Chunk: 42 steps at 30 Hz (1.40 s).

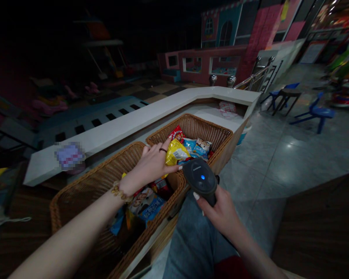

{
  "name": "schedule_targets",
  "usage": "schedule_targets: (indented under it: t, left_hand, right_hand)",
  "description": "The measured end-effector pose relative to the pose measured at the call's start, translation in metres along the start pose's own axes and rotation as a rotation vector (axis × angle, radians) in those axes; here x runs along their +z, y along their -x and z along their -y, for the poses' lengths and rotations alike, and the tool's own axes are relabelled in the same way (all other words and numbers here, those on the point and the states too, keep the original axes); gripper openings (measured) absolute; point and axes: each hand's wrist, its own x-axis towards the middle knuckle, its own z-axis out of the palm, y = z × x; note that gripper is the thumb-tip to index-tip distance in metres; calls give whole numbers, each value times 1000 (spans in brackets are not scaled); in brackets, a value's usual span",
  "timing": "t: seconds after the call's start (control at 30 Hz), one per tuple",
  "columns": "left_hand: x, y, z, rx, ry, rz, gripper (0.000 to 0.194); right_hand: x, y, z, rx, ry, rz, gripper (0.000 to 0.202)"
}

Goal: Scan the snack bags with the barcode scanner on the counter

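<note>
My left hand (155,161) reaches over the rims where two wicker baskets meet, its fingers and thumb around a yellow snack packet (176,152) with a barcode label facing up. My right hand (221,211) grips the handle of a black barcode scanner (200,176), which shows a blue light; its head is just right of the packet. The far basket (218,131) holds a red packet (178,133) and blue-and-white packets (202,147). In the near basket (90,186) lie more packets, among them a blue one with a picture (148,203), partly under my left arm.
A white counter ledge (133,118) runs behind the baskets, with a blurred purple item (69,155) at its left end. Crumpled paper (228,108) lies on the shelf beyond. Blue chairs (318,112) and a dark stool (286,99) stand right.
</note>
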Motion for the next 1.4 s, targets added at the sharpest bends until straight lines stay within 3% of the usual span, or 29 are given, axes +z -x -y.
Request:
schedule_targets:
  t: [0.17,0.33,0.4,0.63,0.83,1.13,1.4]
  left_hand:
    - [0,3,2,40,-22,3,104]
    - [4,0,11,36,88,0,76]
    - [6,-2,13,14,102,16,73]
    - [7,-6,12,12,71,20,80]
    - [3,-2,12,53,87,17,107]
    - [4,1,7,31,39,-16,102]
    - [4,2,7,66,20,-47,101]
  right_hand:
    - [0,3,2,-23,8,12,9]
    - [-2,8,9,-28,2,11,6]
    - [-3,10,12,-20,13,-3,7]
    - [-6,15,15,18,13,-20,8]
    - [-3,18,21,26,-4,4,9]
    - [-6,14,22,2,10,44,17]
    - [-9,16,26,13,7,59,9]
